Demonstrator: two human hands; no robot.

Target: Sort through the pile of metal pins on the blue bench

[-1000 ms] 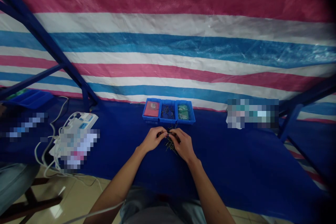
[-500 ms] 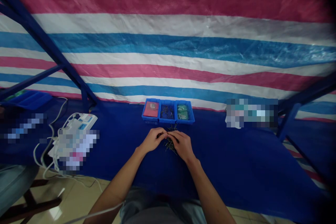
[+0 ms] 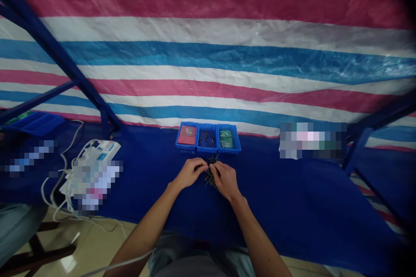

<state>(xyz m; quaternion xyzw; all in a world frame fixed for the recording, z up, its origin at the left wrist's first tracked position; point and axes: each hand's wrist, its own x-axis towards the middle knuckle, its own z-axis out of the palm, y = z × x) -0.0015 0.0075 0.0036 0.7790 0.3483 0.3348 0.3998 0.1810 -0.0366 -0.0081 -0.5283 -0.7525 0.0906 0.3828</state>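
Observation:
My left hand [image 3: 191, 172] and my right hand [image 3: 225, 177] meet over the blue table, thumb and fingertips of each pinched together. Whatever sits between the fingertips is too small to make out. Beneath and between them lies a loose pile of thin dark metal pieces [image 3: 210, 178], like long screws, partly hidden by my right hand. Just behind the pile stand three joined blue bins. The left bin [image 3: 186, 149] contains a red packet [image 3: 187, 135], the middle bin [image 3: 208, 149] some dark thin pieces, and the right bin [image 3: 238, 142] green and pale pieces.
A white power strip [image 3: 110, 150] with tangled cables lies on the left of the blue table [image 3: 279, 207]. Another blue tray [image 3: 42, 123] is at the far left. A blurred-out item [image 3: 312, 140] sits at the back right. Blue frame bars [image 3: 73, 71] slant up both sides before a striped sheet.
My right hand's fingertips have shifted slightly to the right, and a small gap now shows between the two hands. My left hand has barely moved.

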